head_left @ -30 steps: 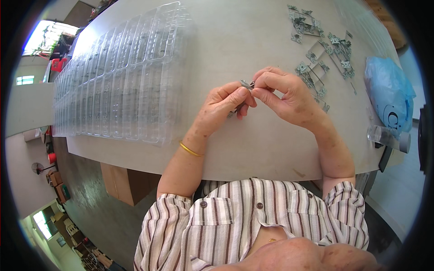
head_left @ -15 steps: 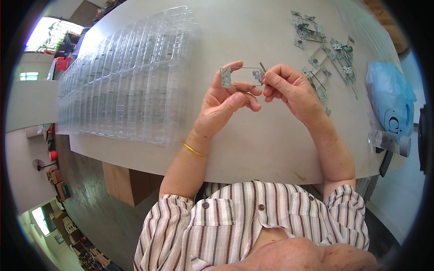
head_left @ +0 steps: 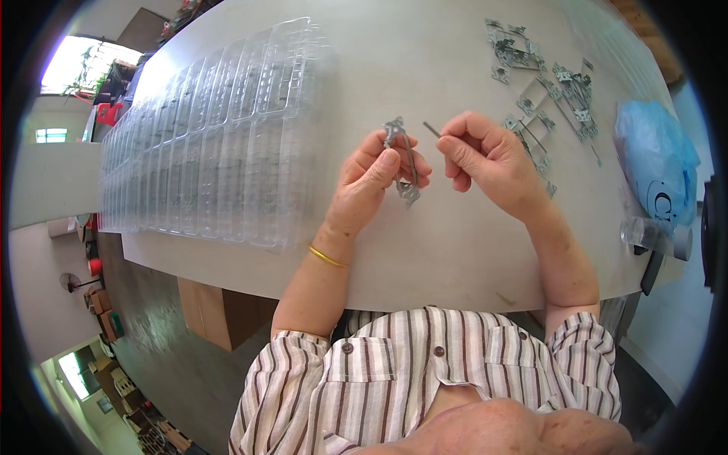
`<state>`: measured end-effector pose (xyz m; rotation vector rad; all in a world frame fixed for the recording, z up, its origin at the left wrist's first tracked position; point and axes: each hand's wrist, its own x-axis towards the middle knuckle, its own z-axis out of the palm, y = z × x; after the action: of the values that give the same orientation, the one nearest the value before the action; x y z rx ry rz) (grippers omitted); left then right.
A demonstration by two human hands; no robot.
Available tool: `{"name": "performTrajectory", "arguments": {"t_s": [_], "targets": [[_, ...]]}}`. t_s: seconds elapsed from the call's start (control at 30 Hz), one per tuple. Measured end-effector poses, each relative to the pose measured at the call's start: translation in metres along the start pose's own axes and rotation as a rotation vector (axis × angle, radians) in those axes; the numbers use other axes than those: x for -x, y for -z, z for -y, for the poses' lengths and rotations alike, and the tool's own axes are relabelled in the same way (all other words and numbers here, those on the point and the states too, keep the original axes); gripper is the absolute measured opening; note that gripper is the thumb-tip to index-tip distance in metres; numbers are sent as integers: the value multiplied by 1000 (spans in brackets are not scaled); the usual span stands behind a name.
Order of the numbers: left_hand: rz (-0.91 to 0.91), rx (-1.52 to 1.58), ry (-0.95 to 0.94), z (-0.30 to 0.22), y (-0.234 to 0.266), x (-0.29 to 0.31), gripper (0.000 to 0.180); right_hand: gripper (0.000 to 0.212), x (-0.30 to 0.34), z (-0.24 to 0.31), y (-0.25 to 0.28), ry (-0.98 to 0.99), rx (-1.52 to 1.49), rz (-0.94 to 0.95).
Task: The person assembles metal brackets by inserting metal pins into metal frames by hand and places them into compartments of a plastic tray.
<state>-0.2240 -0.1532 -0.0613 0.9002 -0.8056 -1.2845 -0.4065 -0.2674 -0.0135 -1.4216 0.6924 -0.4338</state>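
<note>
Between the thumb and fingers of my left hand (head_left: 369, 173) is a small metal bracket frame (head_left: 410, 189), stamped plates at both ends joined by thin rods. It is turned so that its length points toward and away from me. My right hand (head_left: 485, 159), just to the right, pinches a short thin metal rod (head_left: 431, 129) whose tip sticks out to the upper left. Rod and bracket frame are apart. Both hands are raised over the pale table (head_left: 425, 258). Further right lies a loose group of similar metal brackets (head_left: 580, 102).
Stacked clear plastic trays (head_left: 205, 144) cover the table's left side. At the right edge are a blue plastic bag (head_left: 656, 159) and a clear jar (head_left: 652, 235) on its side. A cardboard box (head_left: 208, 311) stands below the front edge at left.
The bracket frame has swung from lying crosswise between both hands to pointing lengthwise in my left hand. My right hand has drawn off it with the rod and moved slightly right.
</note>
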Motion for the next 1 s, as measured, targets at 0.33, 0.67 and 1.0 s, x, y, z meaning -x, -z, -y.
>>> {"name": "performTrajectory", "arguments": {"t_s": [0.33,0.67,1.0], "targets": [[25,-1,87,3,4,0,36,8,8,3,-10,135,165,-21],[3,-186,78,0,7,1,34,9,10,1,-5,172,316,-47],[37,-324,79,-2,0,1,28,17,7,9,-3,-28,133,77]]}}
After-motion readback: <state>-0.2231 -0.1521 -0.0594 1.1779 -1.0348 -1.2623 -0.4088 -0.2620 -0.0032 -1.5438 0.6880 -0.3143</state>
